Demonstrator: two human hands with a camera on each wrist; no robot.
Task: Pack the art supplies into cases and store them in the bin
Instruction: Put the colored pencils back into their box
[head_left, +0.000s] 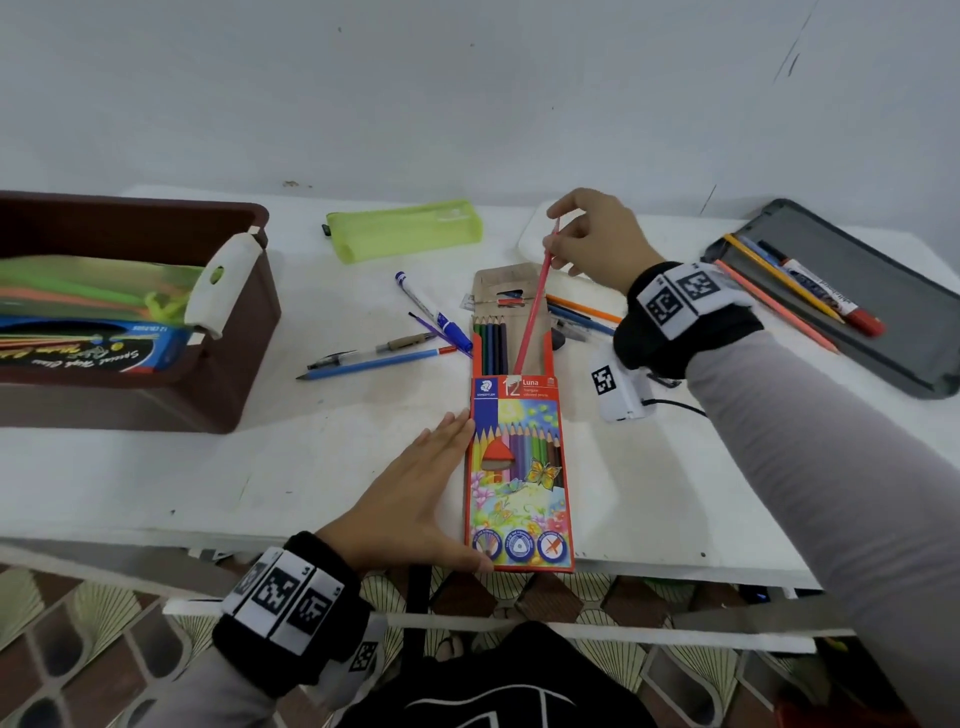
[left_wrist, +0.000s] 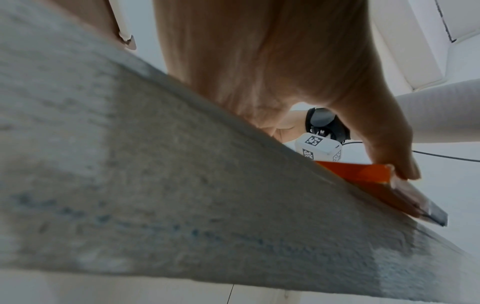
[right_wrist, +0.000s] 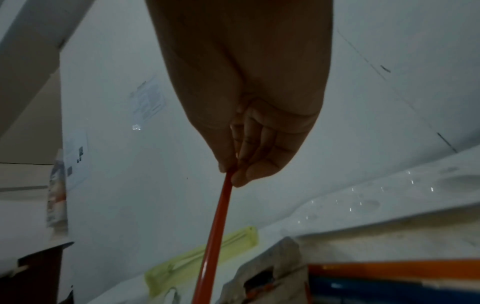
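Entry: loading coloured pencils into the pencil box (head_left: 519, 467), which lies flat at the near table (head_left: 208, 467) edge, flap open toward 12 o'clock. My left hand (head_left: 410, 499) lies flat with straight fingers against the box's 9 o'clock side, thumb at the near corner; it braces the box and grasps nothing. My right hand (head_left: 597, 234) pinches the top end of the red pencil (head_left: 535, 296) between thumb and fingertips, and the wrist view confirms the pinch. The pencil slants down from 1 o'clock, its lower end just inside the mouth, beside the dark pencils (head_left: 491, 345) already seated at the left of the tray. To do this well, I judge: lower the pencil's angle until it runs near parallel with its neighbours, then slide it toward 6 o'clock, keeping the left palm firm so the box does not skid off the edge. Risk: a steep entry could catch the cardboard lip. Loose pens and pencils (head_left: 374, 353) remain at 10 o'clock of the box, more in the grey tray (head_left: 883, 312) at 2 o'clock; green pouch (head_left: 405, 228) at 11, brown bin (head_left: 234, 338) at 9.
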